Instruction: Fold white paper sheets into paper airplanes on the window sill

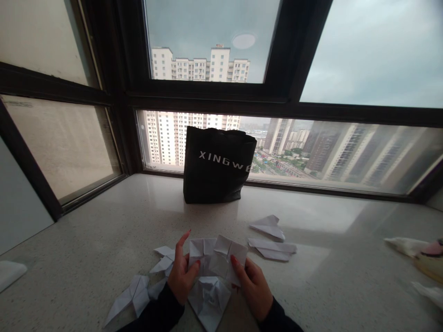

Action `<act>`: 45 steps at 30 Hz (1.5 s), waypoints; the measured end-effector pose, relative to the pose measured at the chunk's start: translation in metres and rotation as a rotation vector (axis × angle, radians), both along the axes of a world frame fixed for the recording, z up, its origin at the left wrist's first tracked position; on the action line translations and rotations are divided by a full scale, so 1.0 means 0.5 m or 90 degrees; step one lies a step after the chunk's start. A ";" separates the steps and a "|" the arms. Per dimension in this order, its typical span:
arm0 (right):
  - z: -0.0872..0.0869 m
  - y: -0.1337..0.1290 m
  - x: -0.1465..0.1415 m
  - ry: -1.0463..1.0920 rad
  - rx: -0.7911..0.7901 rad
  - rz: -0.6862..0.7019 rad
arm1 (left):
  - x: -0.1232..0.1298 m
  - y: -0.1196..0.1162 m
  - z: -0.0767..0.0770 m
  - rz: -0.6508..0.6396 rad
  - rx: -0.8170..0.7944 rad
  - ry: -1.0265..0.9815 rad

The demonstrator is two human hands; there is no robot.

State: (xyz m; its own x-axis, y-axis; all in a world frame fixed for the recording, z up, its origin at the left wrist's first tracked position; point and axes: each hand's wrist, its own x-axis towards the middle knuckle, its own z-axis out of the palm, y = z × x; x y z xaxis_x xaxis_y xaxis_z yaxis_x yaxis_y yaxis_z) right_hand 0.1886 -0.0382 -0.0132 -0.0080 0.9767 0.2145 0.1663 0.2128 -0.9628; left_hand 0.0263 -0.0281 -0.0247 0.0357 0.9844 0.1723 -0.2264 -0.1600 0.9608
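My left hand [184, 273] is closed on the left side of a piece of folded white paper [207, 251], thumb on top and index finger raised. My right hand [255, 287] pinches its right side, thumb on the upper face. The paper has square creased flaps; I cannot tell whether it is one piece or two overlapping. Just below it lies another folded paper [209, 299] with a pointed lower end. Beside my left hand and forearm are more folded paper pieces [128, 295], partly hidden by the sleeve.
Two folded paper planes, one [270, 227] behind the other [272, 249], lie to the right on the speckled white sill [332, 286]. A black bag [218, 170] stands against the window. At the far right sits a partly cut-off pink and tan object [431, 258].
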 end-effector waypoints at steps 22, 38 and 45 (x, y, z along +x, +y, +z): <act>-0.011 0.000 0.004 -0.016 0.005 0.007 | -0.001 -0.001 0.001 -0.039 -0.007 -0.004; -0.004 0.001 0.003 -0.015 -0.031 0.014 | -0.002 -0.002 0.002 -0.044 0.004 0.033; -0.007 0.000 0.004 -0.011 -0.032 0.016 | -0.002 0.000 -0.005 -0.051 0.010 0.044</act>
